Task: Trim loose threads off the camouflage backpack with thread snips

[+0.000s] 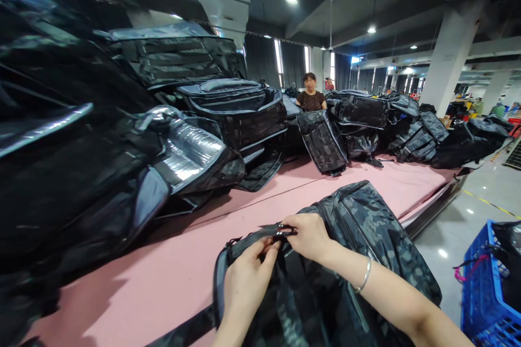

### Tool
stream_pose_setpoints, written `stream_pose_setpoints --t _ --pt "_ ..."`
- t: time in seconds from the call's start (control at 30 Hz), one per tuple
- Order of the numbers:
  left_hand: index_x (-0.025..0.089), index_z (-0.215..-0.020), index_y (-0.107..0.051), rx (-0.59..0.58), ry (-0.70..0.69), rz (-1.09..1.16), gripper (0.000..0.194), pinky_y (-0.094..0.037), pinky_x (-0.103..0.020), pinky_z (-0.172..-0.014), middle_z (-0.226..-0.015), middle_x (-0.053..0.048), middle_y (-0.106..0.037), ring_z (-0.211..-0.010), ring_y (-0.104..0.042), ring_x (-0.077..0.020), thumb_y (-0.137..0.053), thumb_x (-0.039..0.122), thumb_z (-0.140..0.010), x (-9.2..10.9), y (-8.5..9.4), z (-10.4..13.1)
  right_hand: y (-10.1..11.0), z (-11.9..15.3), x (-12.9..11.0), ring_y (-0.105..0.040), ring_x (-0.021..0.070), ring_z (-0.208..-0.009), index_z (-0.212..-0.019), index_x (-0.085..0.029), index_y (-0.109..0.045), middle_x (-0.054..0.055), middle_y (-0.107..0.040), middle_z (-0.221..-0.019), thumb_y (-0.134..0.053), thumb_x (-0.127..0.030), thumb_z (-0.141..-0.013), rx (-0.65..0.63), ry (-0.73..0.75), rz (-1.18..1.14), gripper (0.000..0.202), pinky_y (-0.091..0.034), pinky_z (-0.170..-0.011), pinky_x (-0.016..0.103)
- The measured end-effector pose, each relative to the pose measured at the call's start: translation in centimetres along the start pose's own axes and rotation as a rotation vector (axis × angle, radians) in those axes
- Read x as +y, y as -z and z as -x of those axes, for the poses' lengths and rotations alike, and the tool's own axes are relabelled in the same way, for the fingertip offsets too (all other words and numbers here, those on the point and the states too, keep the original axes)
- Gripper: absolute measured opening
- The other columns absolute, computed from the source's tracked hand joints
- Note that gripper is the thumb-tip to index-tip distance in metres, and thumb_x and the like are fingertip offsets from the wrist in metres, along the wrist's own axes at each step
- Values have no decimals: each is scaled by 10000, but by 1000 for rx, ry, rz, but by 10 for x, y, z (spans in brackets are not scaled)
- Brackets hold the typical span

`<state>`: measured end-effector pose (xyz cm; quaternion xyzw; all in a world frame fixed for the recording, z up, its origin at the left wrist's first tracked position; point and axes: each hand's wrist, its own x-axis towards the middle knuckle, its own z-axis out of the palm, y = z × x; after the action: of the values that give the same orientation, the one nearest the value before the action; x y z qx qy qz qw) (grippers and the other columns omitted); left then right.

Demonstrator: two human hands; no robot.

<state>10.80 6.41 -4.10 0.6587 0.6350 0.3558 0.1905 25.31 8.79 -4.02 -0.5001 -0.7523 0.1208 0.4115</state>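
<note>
Pink table cover [158, 282] runs from near left to far right. Left: heap of dark bags [73, 173], stacked high, some gaping; one near the middle shows a shiny silver lining [191, 146]. Near edge, left of centre: loose webbing [183, 331] lies across the pink, up to the camo backpack [386, 233], which lies on the near side of the table, directly under both hands.

Left hand [246, 279] comes up from the near edge, thumb and index nearly closed on the strap [254, 237]. Right hand [307, 236] reaches in from the right, bracelet [365, 275] on the wrist, fingers pinching a small dark buckle [280, 229].

Key relation: strap runs roughly left-right between the hands, buckle at the junction, right fingers nearest it, left fingertips just beside on the near-left. Whether it's latched or threaded: can't tell, too small.

Far side: co-worker [312, 98] behind a leaning bag [323, 142], more bags [360, 110] heaped to the right. Near right, on the floor: blue crate [482, 282], dark stuff inside.
</note>
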Motion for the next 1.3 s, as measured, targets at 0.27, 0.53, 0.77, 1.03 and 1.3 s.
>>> stream_pose_setpoints --t 0.27,0.53,0.77,1.03,1.3 --pt "200 -798 -680 -16 76 22 426 -406 -331 -561 -618 -48 -656 -578 -584 -247 -424 507 -651 -2 -1 0 -12 11 5 -591 151 -630 -876 -178 -658 48 -655 -681 -422 -199 -835 94 276 231 240 -417 -602 242" --pt "191 -840 -697 19 51 270 493 -473 -402 -828 -957 -96 -706 -888 -632 -297 -550 596 -600 -14 -9 -2 -1 2 -6 -297 65 -395 -673 -173 -510 -70 -353 -473 -572 -466 -721 173 -274 -828 303 -269 -383 203" --pt "169 -932 -687 10 106 481 506 -431 -441 -950 -1025 -111 -686 -969 -612 -294 -632 530 -583 -24 -18 -4 21 22 -3 -395 84 -516 -776 -182 -533 -61 -458 -571 -590 -359 -741 84 -239 -509 190 -348 -521 207" --pt "160 -886 -686 11 79 612 436 -475 -406 -919 -966 -93 -701 -917 -633 -272 -653 475 -585 -19 -18 -3 26 34 -3 -491 99 -533 -738 -194 -536 -55 -523 -598 -603 -290 -699 67 -250 -429 124 -451 -587 227" --pt "145 -931 -682 0 66 581 466 -461 -432 -943 -1004 -107 -692 -961 -623 -289 -657 484 -613 -23 -18 -4 26 27 10 -567 125 -662 -771 -190 -610 -21 -610 -697 -620 -348 -725 -4 -160 -339 165 -494 -658 248"
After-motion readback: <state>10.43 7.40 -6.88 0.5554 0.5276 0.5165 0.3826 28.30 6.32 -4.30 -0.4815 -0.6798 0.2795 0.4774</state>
